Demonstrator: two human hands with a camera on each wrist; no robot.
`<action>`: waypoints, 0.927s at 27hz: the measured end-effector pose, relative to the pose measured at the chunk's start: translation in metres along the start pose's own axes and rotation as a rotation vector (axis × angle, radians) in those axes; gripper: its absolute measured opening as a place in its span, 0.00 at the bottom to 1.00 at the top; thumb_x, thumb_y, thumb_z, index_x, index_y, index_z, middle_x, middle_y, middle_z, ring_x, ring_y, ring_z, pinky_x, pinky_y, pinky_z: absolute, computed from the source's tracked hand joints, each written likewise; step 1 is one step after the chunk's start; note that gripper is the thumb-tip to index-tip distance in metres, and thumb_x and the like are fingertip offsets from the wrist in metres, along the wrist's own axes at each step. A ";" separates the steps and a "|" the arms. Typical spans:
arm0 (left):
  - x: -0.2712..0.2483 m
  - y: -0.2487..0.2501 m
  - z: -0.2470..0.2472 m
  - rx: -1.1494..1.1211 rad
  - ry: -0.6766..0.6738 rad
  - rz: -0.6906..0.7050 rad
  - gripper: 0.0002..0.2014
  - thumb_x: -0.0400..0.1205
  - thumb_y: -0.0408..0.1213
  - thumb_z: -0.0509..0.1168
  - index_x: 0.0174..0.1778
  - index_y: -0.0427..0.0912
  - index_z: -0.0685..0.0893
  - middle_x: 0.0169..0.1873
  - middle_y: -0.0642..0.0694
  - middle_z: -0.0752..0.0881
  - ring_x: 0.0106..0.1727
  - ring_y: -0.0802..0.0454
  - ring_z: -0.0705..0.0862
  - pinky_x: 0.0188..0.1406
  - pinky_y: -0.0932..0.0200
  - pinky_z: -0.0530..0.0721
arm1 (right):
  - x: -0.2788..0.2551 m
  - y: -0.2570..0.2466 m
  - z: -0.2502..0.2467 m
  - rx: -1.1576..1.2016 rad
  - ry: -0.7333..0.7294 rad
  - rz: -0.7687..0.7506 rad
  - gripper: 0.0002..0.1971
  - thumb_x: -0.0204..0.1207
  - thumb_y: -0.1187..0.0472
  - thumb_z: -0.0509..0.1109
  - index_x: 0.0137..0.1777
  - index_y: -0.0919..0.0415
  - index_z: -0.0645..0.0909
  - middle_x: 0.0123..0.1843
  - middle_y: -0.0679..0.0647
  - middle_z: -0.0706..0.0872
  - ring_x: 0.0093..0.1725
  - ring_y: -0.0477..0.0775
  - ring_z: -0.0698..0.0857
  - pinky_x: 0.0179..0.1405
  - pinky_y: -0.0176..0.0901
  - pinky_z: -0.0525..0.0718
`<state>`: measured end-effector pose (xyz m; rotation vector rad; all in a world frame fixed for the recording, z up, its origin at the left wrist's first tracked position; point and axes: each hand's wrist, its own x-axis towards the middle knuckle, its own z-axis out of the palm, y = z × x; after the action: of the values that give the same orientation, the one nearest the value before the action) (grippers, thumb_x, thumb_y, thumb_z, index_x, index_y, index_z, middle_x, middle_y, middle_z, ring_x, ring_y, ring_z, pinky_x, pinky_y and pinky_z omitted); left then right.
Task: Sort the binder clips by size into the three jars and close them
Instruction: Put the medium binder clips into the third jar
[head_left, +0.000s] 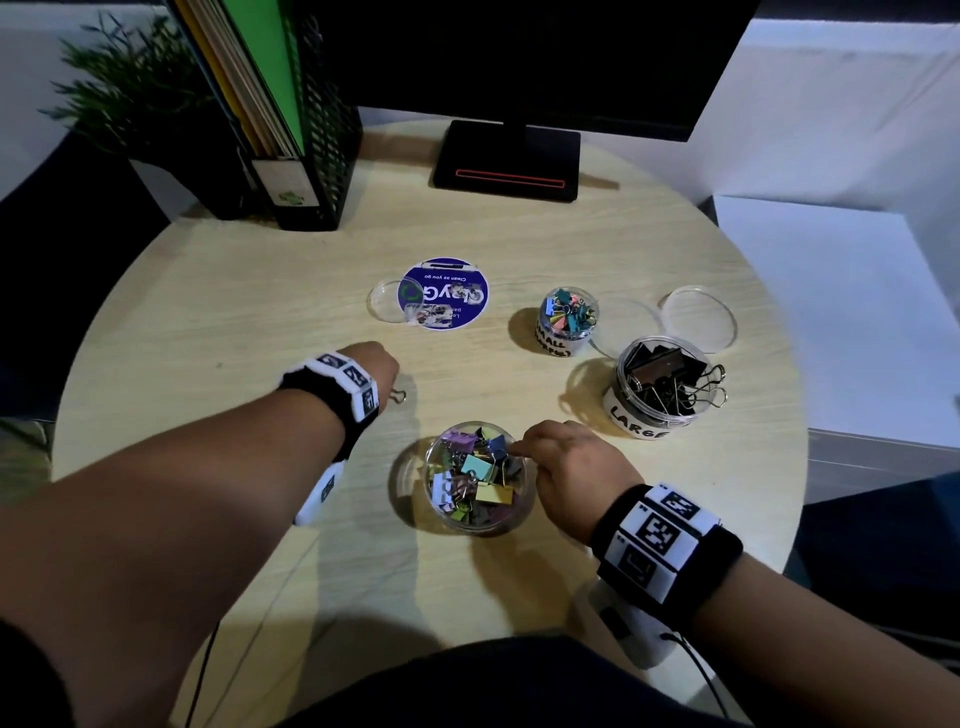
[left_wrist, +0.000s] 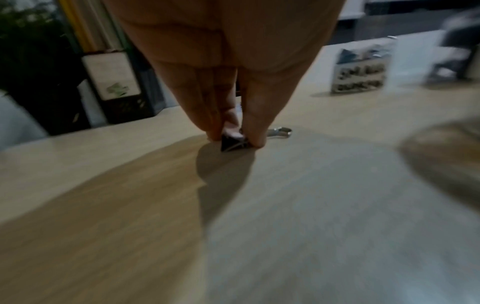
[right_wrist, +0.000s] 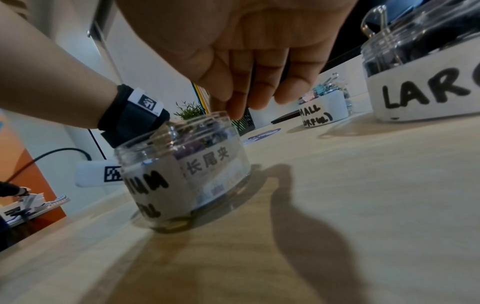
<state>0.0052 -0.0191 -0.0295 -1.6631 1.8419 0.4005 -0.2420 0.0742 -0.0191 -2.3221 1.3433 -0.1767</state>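
Note:
My left hand (head_left: 387, 382) (left_wrist: 235, 137) pinches a dark binder clip (left_wrist: 233, 143) that rests on the table; its wire handle (head_left: 399, 396) (left_wrist: 280, 131) sticks out to the right. My right hand (head_left: 519, 449) (right_wrist: 233, 111) hovers at the right rim of the open medium jar (head_left: 478, 478) (right_wrist: 182, 170), which holds several coloured clips. Its fingers point down over the rim and I see nothing in them. The open small jar (head_left: 566, 322) (right_wrist: 324, 107) (left_wrist: 361, 70) holds coloured clips. The open large jar (head_left: 665, 384) (right_wrist: 426, 88) is full of black ones.
One clear lid (head_left: 698, 314) lies behind the large jar. Another lid (head_left: 387, 301) overlaps a blue round disc (head_left: 444, 293). At the back of the round wooden table (head_left: 260, 291) stand a monitor base (head_left: 506, 161), a mesh file holder (head_left: 306, 156) and a plant (head_left: 124, 93).

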 end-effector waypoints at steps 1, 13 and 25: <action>-0.003 0.001 0.004 0.004 0.005 0.006 0.13 0.82 0.34 0.61 0.59 0.35 0.84 0.61 0.36 0.82 0.59 0.41 0.82 0.52 0.58 0.76 | 0.000 0.000 -0.001 -0.002 -0.010 -0.001 0.24 0.67 0.66 0.55 0.58 0.57 0.86 0.55 0.56 0.87 0.53 0.63 0.84 0.52 0.50 0.82; -0.117 0.050 0.017 -0.609 0.418 0.394 0.03 0.75 0.38 0.70 0.42 0.48 0.88 0.45 0.54 0.86 0.48 0.56 0.82 0.55 0.59 0.79 | -0.002 -0.001 -0.005 -0.086 -0.130 0.009 0.23 0.75 0.64 0.56 0.70 0.51 0.77 0.66 0.52 0.80 0.62 0.59 0.77 0.63 0.49 0.76; -0.121 0.058 0.031 -0.455 0.324 0.257 0.32 0.77 0.50 0.69 0.77 0.57 0.66 0.76 0.58 0.66 0.76 0.53 0.63 0.75 0.58 0.59 | -0.015 -0.014 -0.008 -0.118 -0.080 -0.041 0.18 0.73 0.56 0.65 0.63 0.54 0.82 0.58 0.56 0.84 0.54 0.65 0.79 0.57 0.53 0.77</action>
<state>-0.0417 0.1042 0.0118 -1.8734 2.3499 0.7413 -0.2414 0.0906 -0.0044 -2.4281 1.2989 -0.0170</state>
